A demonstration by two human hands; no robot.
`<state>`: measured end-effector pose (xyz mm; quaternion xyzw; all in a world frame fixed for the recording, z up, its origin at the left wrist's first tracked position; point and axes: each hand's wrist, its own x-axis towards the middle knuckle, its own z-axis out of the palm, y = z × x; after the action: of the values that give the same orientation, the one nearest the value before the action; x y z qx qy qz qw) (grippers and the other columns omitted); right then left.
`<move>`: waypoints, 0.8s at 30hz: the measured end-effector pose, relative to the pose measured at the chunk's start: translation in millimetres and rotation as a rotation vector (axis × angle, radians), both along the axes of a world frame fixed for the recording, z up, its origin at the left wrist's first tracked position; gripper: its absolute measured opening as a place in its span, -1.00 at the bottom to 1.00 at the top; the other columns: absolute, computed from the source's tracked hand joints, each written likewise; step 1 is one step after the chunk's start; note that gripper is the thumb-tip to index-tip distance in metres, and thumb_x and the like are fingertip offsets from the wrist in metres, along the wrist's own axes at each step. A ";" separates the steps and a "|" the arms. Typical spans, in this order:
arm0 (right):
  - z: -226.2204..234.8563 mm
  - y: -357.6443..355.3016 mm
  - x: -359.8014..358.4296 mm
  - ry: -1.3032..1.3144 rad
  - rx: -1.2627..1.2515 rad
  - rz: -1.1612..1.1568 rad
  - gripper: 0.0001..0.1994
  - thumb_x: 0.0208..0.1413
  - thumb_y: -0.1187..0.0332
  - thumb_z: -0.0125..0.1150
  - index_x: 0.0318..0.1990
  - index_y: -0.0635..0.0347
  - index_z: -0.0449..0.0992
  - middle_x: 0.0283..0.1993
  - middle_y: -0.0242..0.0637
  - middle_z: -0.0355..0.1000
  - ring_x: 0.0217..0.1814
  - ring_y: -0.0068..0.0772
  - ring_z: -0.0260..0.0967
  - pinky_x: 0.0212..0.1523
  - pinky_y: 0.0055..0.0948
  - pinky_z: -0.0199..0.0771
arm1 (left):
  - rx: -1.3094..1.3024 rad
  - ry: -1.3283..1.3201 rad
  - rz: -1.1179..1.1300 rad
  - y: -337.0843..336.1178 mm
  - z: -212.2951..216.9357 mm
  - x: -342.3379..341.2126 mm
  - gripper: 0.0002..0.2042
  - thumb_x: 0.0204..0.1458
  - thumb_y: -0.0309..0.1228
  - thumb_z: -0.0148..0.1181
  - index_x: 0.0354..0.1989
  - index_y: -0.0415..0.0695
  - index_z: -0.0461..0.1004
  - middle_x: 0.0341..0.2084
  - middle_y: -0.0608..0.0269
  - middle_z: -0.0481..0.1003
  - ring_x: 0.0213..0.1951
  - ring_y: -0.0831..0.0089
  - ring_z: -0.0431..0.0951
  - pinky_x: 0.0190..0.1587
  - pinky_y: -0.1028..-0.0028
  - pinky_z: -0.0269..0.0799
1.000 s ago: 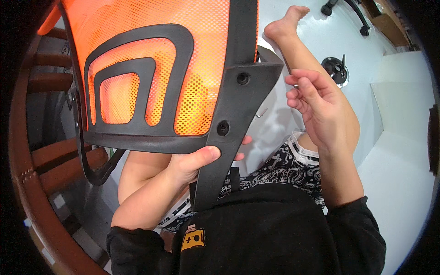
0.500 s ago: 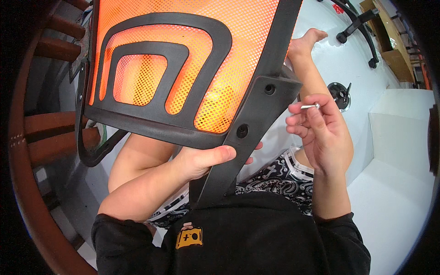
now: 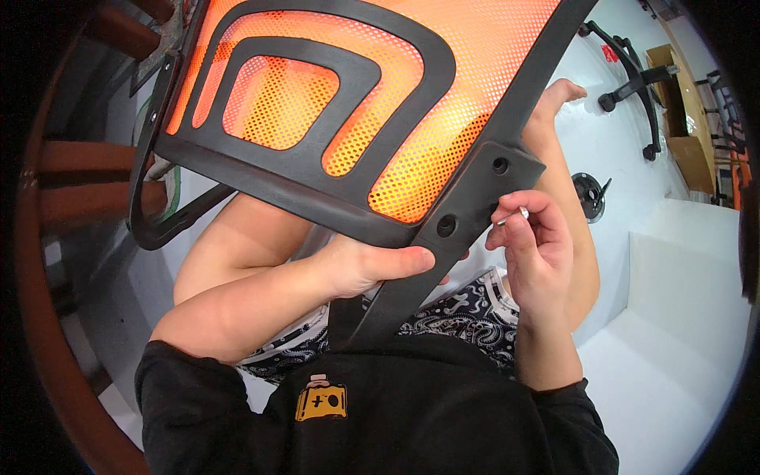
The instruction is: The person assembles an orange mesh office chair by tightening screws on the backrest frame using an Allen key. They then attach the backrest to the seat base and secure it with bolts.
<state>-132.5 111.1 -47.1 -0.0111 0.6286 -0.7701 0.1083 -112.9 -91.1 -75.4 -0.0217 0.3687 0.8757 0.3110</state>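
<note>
Across my lap leans an office chair backrest with orange mesh (image 3: pixel 289 103) and a black plastic frame. My left hand (image 3: pixel 368 265) is wrapped round the black armrest bracket (image 3: pixel 467 198) below the backrest's corner, thumb on top and fingertips showing at the far side. Two round screw holes (image 3: pixel 447 226) sit in that bracket. Between thumb and forefinger, my right hand (image 3: pixel 538 253) pinches a small silver bolt (image 3: pixel 514 215), held just right of the lower hole and apart from it. A second black armrest (image 3: pixel 146 182) loops out at the backrest's left side.
A black five-spoke chair base (image 3: pixel 637 83) with casters lies on the floor at the far right, by an open cardboard box (image 3: pixel 689 142). A black seat mechanism plate (image 3: pixel 590 196) rests beyond my right leg. White foam or board (image 3: pixel 673 317) stands at right; brown wooden bars (image 3: pixel 95 182) at left.
My right hand has brought the bolt left and down, closer to the bracket's holes, and the bolt is tilted. The backrest appears shifted right in view, my left hand still gripping the bracket.
</note>
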 end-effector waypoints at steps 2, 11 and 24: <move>-0.7 0.2 -0.3 -0.007 0.005 -0.001 -0.83 0.13 0.54 0.11 -0.11 0.33 0.40 -0.25 -0.33 0.39 -0.36 -0.68 0.33 -0.33 -0.69 0.37 | -0.012 -0.003 0.007 0.6 1.8 -0.4 -0.59 -0.01 -0.52 0.20 0.04 -0.28 0.31 -0.20 0.11 0.48 -0.21 0.35 0.53 -0.17 0.39 0.53; -3.3 3.1 0.0 -0.032 -0.023 0.006 -0.83 0.15 0.51 0.11 -0.11 0.32 0.41 -0.25 -0.37 0.38 -0.33 -0.69 0.34 -0.30 -0.70 0.38 | -0.082 -0.011 -0.032 0.7 3.6 -4.2 -0.56 -0.01 -0.53 0.20 0.08 -0.27 0.28 -0.14 0.12 0.46 -0.18 0.36 0.51 -0.15 0.37 0.52; -4.2 2.8 -2.0 -0.038 -0.008 0.015 -0.83 0.14 0.50 0.14 -0.11 0.29 0.42 -0.23 -0.40 0.40 -0.33 -0.72 0.34 -0.33 -0.73 0.37 | -0.185 -0.027 -0.044 -0.1 4.5 -5.0 -0.24 -0.19 -0.22 0.40 0.18 -0.26 0.19 -0.03 -0.02 0.41 -0.01 0.13 0.48 -0.10 0.34 0.55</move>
<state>-134.5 114.0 -51.3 -0.0014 0.6232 -0.7718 0.1261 -117.9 -91.2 -70.8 -0.0543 0.4443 0.8305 0.3316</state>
